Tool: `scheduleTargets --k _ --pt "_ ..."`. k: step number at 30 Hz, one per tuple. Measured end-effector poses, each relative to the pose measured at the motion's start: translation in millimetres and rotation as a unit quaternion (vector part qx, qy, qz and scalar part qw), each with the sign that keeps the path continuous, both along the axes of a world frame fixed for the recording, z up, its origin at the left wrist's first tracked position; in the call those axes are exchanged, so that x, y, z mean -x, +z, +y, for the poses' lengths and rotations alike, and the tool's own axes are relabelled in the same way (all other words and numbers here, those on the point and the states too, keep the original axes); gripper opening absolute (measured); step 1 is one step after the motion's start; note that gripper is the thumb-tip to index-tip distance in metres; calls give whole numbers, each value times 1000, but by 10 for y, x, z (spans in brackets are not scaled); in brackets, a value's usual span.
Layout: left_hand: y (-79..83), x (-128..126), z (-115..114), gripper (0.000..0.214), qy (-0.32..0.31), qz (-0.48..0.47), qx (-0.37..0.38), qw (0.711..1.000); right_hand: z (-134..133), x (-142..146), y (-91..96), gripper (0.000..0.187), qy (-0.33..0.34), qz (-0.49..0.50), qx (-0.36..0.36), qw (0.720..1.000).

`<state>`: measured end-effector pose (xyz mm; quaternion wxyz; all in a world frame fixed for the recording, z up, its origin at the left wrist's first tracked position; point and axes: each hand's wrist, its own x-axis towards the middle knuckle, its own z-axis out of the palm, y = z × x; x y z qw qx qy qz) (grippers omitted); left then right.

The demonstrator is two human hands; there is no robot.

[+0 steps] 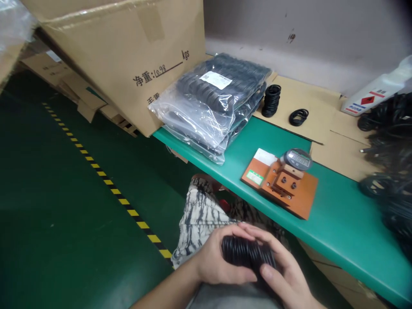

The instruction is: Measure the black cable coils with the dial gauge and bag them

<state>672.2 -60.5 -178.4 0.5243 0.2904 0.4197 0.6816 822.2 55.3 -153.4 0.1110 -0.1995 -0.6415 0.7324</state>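
Both my hands hold one stack of black rubber rings (246, 253) above my lap, at the bottom middle of the head view. My left hand (217, 259) grips the stack's left end, fingers curled over the top. My right hand (283, 268) wraps the right end, its thumb pressed on the front of the rings. The stack lies roughly level between the two hands. Beneath them are my patterned shorts (201, 214).
A green table (337, 223) runs diagonally at right, bearing an orange gauge fixture with a digital dial (285, 182), plastic bags of black rings (214, 101), a standing ring stack (271, 100), loose rings (298, 116) and a ring heap (391, 171). Cardboard boxes (128, 56) stand at left.
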Motion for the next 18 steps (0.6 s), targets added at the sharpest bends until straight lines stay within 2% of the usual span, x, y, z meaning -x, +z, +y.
scheduleTargets --k 2,5,8,11,15,18 --pt "-31 15 -19 55 -7 23 -15 1000 -3 10 4 39 -4 32 -15 999" --pt "-104 21 -26 51 -4 23 -14 1000 -35 40 -9 39 -14 22 -14 1000" --pt "-191 -11 -31 47 10 -11 20 1000 -83 80 -39 44 -21 -34 -30 999" --pt "-261 -48 -53 51 24 -58 65 996 -118 119 -75 42 -43 -88 -42 994" --pt "-290 -74 -69 66 -4 -129 101 987 -137 170 -135 27 -74 -81 -53 993" --pt "-273 -95 -57 62 19 -129 159 979 -137 189 -182 21 -103 -72 -29 992"
